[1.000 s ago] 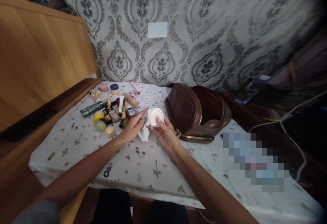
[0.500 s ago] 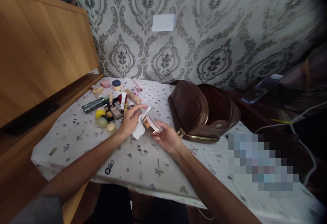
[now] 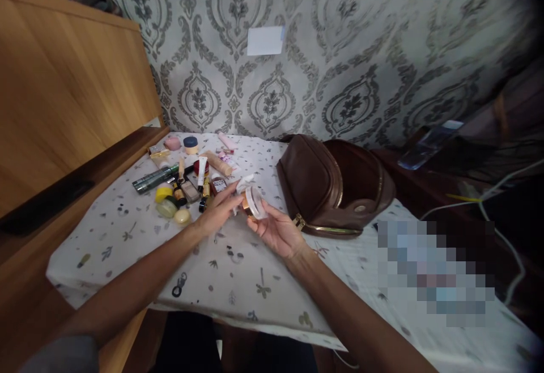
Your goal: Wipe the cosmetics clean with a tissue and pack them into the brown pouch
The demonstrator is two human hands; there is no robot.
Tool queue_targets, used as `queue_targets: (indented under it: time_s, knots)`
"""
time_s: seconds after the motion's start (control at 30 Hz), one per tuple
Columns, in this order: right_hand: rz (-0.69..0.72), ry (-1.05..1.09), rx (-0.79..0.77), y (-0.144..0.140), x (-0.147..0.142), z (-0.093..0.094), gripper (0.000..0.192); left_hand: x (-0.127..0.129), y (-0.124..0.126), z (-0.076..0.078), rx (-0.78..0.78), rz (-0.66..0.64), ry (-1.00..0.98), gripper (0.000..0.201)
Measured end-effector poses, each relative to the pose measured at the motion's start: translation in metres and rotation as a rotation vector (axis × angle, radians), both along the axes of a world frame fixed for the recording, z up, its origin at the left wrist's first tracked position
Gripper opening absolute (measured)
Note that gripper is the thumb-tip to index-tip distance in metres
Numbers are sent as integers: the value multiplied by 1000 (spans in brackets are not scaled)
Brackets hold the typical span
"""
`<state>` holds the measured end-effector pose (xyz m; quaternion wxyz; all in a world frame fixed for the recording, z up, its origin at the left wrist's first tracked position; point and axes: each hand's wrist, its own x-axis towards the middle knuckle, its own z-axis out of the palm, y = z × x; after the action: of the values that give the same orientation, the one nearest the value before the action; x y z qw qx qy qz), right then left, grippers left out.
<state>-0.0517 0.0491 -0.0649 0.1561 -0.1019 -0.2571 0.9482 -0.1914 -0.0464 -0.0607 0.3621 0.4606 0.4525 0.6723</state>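
Observation:
My right hand (image 3: 281,232) grips a small round cosmetic jar (image 3: 256,203) with a clear rim and a gold-coloured side, tilted above the table. Against the jar's far left side, my left hand (image 3: 219,213) presses a crumpled white wipe (image 3: 245,181), most of it hidden behind the fingers and the jar. Just beyond the left hand lie several cosmetics, among them a white tube (image 3: 202,172), a dark bottle (image 3: 219,185) and a round cream-coloured container (image 3: 182,217).
A brown leather bag (image 3: 310,172) stands unzipped to the right. Farther back are a blue-lidded jar (image 3: 191,145) and a beige tube (image 3: 217,163). Green packaging (image 3: 155,179) lies left, near the wooden cabinet (image 3: 76,61). A blurred-out item rests at the right, near white cables.
The jar has turned so its round clear face shows more. My left hand has shifted along it, and less of the wipe hangs below the fingers. The view has moved slightly.

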Motion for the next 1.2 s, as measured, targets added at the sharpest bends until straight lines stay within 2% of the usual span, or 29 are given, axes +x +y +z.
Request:
queue_targets:
  time_s: [0.07, 0.13, 0.23, 0.3, 0.37, 0.43, 0.53, 0.6, 0.67, 0.77, 0.87, 0.97, 1.07, 1.2]
  knots:
    - [-60, -18, -30, 1, 0, 1, 20, -2, -1, 4, -1, -68, -12, 57]
    - [-114, -34, -49, 3, 0, 1, 19, -6, -1, 7, -25, -37, 91, 57]
    - [-164, -31, -64, 7, -1, 1, 18, -10, 1, 6, -49, 164, 271, 48]
    - [-200, -32, -80, 9, -2, 0, 19, -10, 0, 5, -3, 327, 359, 42]
    - [-220, -60, -83, 8, -3, 0, 19, -7, -3, 5, 69, 430, 473, 39]
    - [-225, -107, -56, 5, -4, 0, 18, -1, -8, 5, 127, 442, 654, 38]
    - [-246, -135, 73, -3, -5, 1, 24, 8, -15, 6, 204, 389, 963, 40]
    - [-252, -132, 175, -8, -4, 3, 29, 12, -17, 8, 228, 379, 1055, 42]
    - [-229, -141, 231, -10, -3, 4, 33, 13, -17, 11, 201, 383, 1022, 43]
    - [-171, -145, 229, -10, -1, 5, 34, 9, -14, 15, 108, 359, 869, 39]
    - [-80, -118, 197, -8, -1, 3, 29, 5, -9, 14, 24, 269, 713, 28]
    - [11, -85, 156, -8, -1, 1, 36, 3, -5, 8, -64, 145, 551, 25]
    - [23, -68, 131, -7, -1, 2, 40, 3, -3, 3, -148, 55, 373, 35]
    - [-28, -74, 125, -7, 0, 7, 42, 5, -6, 2, -126, -61, 187, 53]
